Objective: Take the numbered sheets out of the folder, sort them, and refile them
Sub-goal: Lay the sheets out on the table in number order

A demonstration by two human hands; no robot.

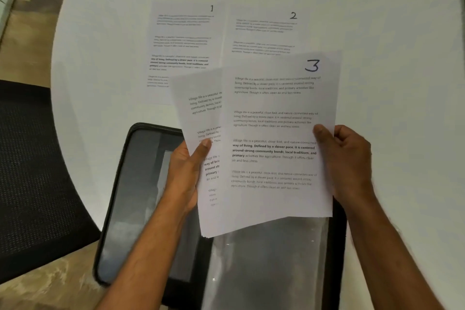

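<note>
While your right hand [349, 161] pinches the sheet marked 3 [276, 133] at its right edge, thumb on the front, your left hand [186, 171] has its grip on another sheet [201, 113] tucked behind it, thumb pressed on the front; its number's hidden, can't tell which one it is; both are held up over the open black folder [141, 196] at the near edge of the white round surface [377, 20]; sheet 1 [183, 40] and sheet 2 [264, 30] lie flat side by side further back, just about touching; black mesh chair [32, 171] off to your left.
</note>
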